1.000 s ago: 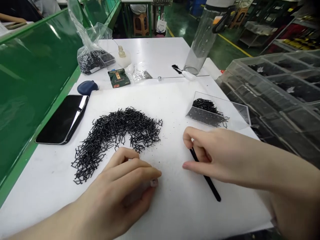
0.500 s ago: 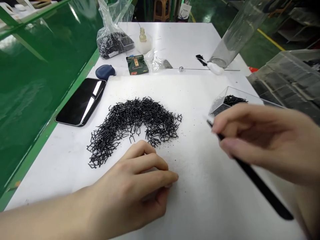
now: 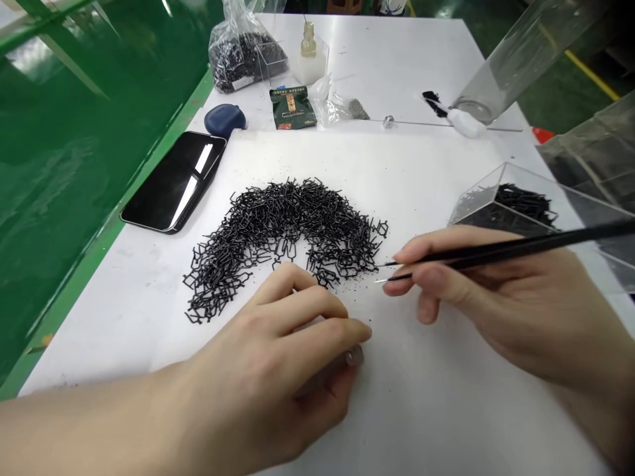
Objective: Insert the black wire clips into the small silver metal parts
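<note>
Black tweezers (image 3: 536, 246) lie in my right hand (image 3: 501, 304), pinched between thumb and fingers; their two fine metal tips are apart and point left, near the right end of the pile. That pile is an arc of many small black forked pieces (image 3: 292, 210) on the white table (image 3: 436, 410). My left hand (image 3: 278, 357) rests in front of the arc, fingers curled and closed. A small glassy, rounded bit (image 3: 354, 356) shows under its fingertips; the rest of what it holds is hidden.
A clear box (image 3: 476, 210) with black pieces stands behind my right hand. On the left lie a phone (image 3: 173, 182) and a blue case (image 3: 225, 119). Further back are a green packet (image 3: 292, 108), a bag of black parts (image 3: 241, 63), a small bottle (image 3: 308, 41) and a clear tube (image 3: 516, 63).
My right hand has moved left toward the pile and turned the tweezers, so the tips now point left and the handle points right. The view has shifted; my left hand stays curled.
</note>
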The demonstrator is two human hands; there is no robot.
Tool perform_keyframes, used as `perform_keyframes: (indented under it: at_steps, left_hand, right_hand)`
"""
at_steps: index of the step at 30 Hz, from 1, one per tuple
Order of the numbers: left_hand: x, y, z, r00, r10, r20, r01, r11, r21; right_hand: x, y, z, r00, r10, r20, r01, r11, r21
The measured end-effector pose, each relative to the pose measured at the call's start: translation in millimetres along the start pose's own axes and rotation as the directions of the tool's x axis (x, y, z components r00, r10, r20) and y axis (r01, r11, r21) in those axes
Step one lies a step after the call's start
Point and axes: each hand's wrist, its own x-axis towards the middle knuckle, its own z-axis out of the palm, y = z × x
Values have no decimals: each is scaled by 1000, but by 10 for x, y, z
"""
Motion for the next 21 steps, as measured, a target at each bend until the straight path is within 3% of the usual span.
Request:
perform_keyframes:
  at_steps: [5, 7, 14, 21]
  left_hand:
    - [-20, -7, -3, 999, -36, 17, 36, 999, 10]
    - [-24, -18, -6, 998, -50, 36, 49, 999, 19]
    - [-53, -23, 21, 996, -71, 53, 73, 996, -44]
    - [-19, -31, 10, 996, -64, 61, 66, 997, -33]
  right_hand:
    - [-1, 29, -40, 977, -210, 21, 209, 950, -233]
    - [8, 39, -49, 970, -240, 36, 240, 925, -294]
    - [-57, 81, 2, 981, -167, -103, 125, 937, -327]
    - [-67, 125, -19, 986, -159, -55, 126, 913, -388]
